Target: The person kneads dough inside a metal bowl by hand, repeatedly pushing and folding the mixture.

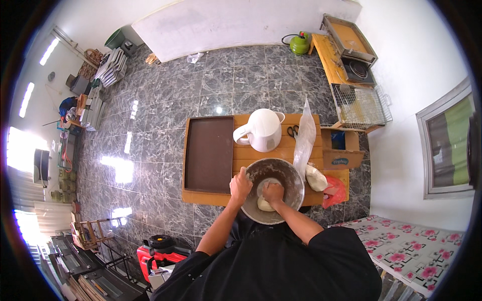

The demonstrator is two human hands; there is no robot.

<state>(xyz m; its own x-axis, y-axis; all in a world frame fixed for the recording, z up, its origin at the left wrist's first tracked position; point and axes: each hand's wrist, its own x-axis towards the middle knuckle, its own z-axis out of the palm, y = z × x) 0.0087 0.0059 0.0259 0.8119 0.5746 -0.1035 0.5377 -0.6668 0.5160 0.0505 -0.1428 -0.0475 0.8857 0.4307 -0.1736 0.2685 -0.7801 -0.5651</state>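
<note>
A deep grey metal pot [292,173] stands at the near edge of the wooden table, close against my body. My left hand [241,185] grips its left rim, fingers closed over the edge. Down inside the pot, my right hand [273,193] is curled like a fist and pressed into a lump of pale dough [264,204]. The fingertips of that hand are hidden in the dough. Pale residue coats the pot's inner wall. Just beyond the pot is a white plastic pitcher [264,131], its handle toward the left.
A brown rectangular tray [208,155] covers the left of the wooden table [241,161]. Black scissors [292,131], a clear plastic bag [305,143], a white bundle [316,178] and a red bag [333,192] lie right. A cardboard box [341,159] and green gas cylinder [299,44] stand beyond.
</note>
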